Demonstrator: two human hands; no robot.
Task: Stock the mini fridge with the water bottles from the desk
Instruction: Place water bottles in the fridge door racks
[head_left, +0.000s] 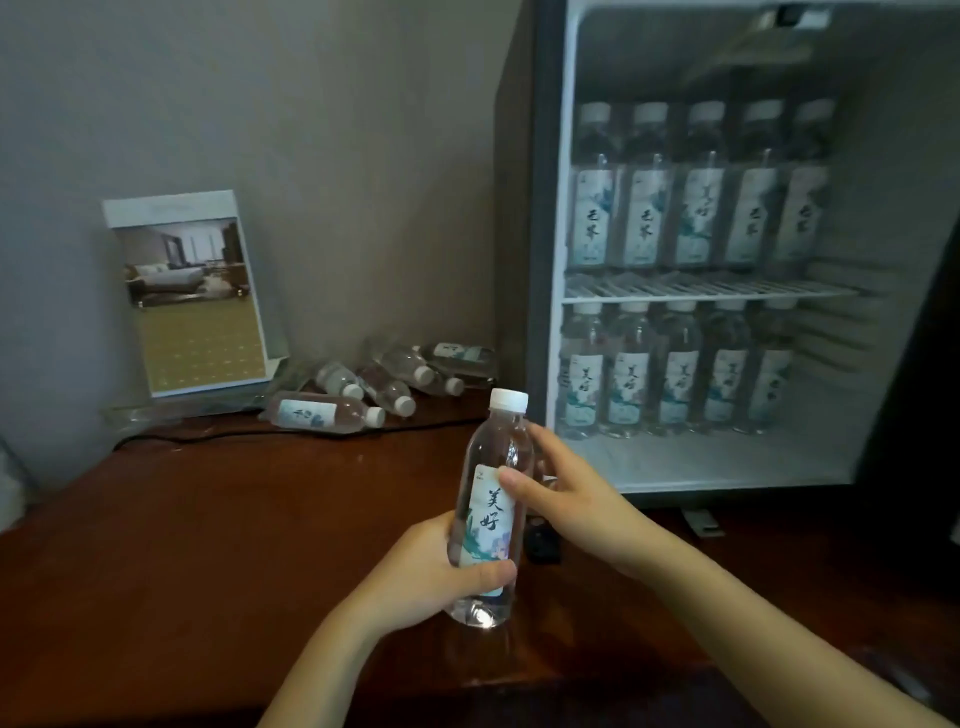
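Observation:
A clear water bottle (493, 499) with a white cap and a pale label stands upright above the dark wooden desk (208, 545). My left hand (441, 566) grips its lower part. My right hand (566, 493) holds its middle, thumb on the label. To the right, the mini fridge (550, 260) stands open, with a row of bottles on the wire shelf (701, 291) and another row on its floor. Several more bottles (374, 389) lie on their sides at the back of the desk.
A framed card with a room photo (192, 296) leans against the wall at the back left. A black cable (260, 434) runs across the desk behind the lying bottles. A small dark object (543, 545) lies on the desk beside my right hand.

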